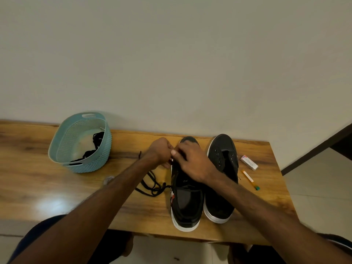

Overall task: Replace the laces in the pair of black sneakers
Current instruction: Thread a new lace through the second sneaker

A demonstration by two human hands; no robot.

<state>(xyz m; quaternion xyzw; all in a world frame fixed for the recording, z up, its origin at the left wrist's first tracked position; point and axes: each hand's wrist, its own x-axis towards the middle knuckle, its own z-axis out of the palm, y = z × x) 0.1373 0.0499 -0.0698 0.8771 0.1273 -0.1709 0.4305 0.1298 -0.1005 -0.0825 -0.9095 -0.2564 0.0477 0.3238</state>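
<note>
Two black sneakers with white soles stand side by side on the wooden table (38, 178), toes toward the wall. The right sneaker (222, 180) has bare eyelets and no lace. Over the front of the left sneaker (185, 199) both my hands meet. My left hand (160, 149) is curled and pinches a black lace at the eyelets on the shoe's left side. My right hand (192, 159) lies over the shoe's tongue area with its thumb and fingers closed on the lace there. The loose black lace (150, 185) trails in loops on the table left of the shoe.
A light blue plastic basket (80, 143) at the back left holds black laces (95, 143). A small white box (249, 162) and a thin orange stick with a green tip (250, 180) lie right of the sneakers. The wall runs right behind the table.
</note>
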